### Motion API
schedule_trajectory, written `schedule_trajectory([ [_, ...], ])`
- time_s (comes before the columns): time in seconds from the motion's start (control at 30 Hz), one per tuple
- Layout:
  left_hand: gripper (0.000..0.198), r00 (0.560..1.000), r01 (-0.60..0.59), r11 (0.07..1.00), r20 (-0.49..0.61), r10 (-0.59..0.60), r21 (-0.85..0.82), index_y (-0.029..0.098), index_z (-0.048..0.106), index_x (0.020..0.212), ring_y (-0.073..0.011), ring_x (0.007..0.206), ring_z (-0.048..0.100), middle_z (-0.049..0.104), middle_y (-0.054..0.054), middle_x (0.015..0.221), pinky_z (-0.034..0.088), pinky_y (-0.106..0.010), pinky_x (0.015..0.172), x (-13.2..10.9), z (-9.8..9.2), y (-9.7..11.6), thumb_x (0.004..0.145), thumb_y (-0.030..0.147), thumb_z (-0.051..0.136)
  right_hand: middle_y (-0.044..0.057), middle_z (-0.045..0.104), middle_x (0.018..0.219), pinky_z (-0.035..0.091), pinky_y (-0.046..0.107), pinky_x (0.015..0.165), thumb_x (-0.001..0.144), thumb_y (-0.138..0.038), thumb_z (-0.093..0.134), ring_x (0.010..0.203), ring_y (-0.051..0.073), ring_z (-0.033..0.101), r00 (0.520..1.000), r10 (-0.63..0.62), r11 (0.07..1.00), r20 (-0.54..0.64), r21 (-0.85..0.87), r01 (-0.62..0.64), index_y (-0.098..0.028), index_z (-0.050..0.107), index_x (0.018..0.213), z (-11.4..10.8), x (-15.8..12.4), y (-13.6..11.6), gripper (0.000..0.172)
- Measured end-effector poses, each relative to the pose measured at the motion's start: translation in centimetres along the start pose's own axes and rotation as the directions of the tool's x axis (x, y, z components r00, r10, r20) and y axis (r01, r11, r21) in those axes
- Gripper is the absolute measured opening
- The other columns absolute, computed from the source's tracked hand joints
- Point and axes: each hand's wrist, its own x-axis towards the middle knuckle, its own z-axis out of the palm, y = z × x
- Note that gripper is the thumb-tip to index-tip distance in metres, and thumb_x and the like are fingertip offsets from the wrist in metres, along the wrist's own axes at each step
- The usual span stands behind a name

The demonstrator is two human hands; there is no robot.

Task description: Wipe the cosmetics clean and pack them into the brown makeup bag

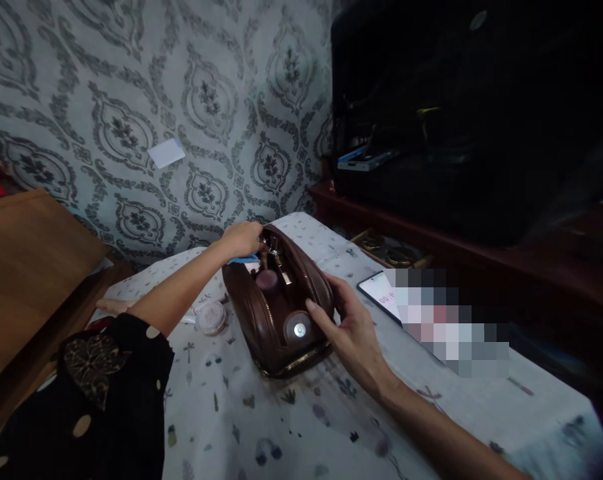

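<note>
A brown leather bag (254, 313) stands unzipped on the table, with a round magnetic snap (300, 330) showing at its near end. My left hand (244, 240) reaches over the bag's far end, its fingertips hidden inside the opening. Beneath that hand a bit of blue material (244, 259) shows at the rim. Inside the bag lie a round pinkish item (267, 281) and a slim item with a silvery end (284, 273). My right hand (349, 327) grips the bag's near right side, thumb on the rim and fingers against the outside. A small clear round container (211, 318) sits left of the bag.
A patterned white cloth (261, 433) covers the table. To the right lies a phone (379, 293), partly pixelated. Behind it are a small open box (416, 261) and a large dark screen (456, 133). A wooden cabinet (36, 247) stands left; the papered wall is behind.
</note>
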Motion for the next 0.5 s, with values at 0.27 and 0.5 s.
schedule_trajectory([
  [0.27, 0.04, 0.999, -0.028, 1.0, 0.035, 0.028, -0.003, 0.019, 0.069, 0.113, -0.0256, 0.103, 0.068, 0.072, -0.011, 0.115, 0.051, -0.028, 0.078, -0.36, -0.78, 0.17, 0.084, 0.046, 0.063, 0.01, 0.07, 0.117, 0.056, 0.043, 0.092, 0.087, -0.042, 0.066, 0.103, 0.025, 0.067, 1.0, -0.011, 0.999, 0.001, 0.036, 0.011, -0.022, 0.056, 0.122, 0.12, 0.11, -0.02, 0.042],
  [0.5, 0.038, 0.998, -0.051, 0.998, 0.035, 0.052, -0.043, 0.02, 0.07, 0.109, -0.023, 0.098, 0.067, 0.073, -0.007, 0.109, 0.049, -0.025, 0.076, -0.34, -0.85, -0.07, 0.081, 0.046, 0.067, 0.011, 0.07, 0.116, 0.058, 0.043, 0.09, 0.086, -0.041, 0.066, 0.1, 0.025, 0.068, 1.0, -0.01, 0.999, 0.0, 0.032, 0.01, -0.021, 0.057, 0.121, 0.05, 0.17, -0.07, 0.042],
])
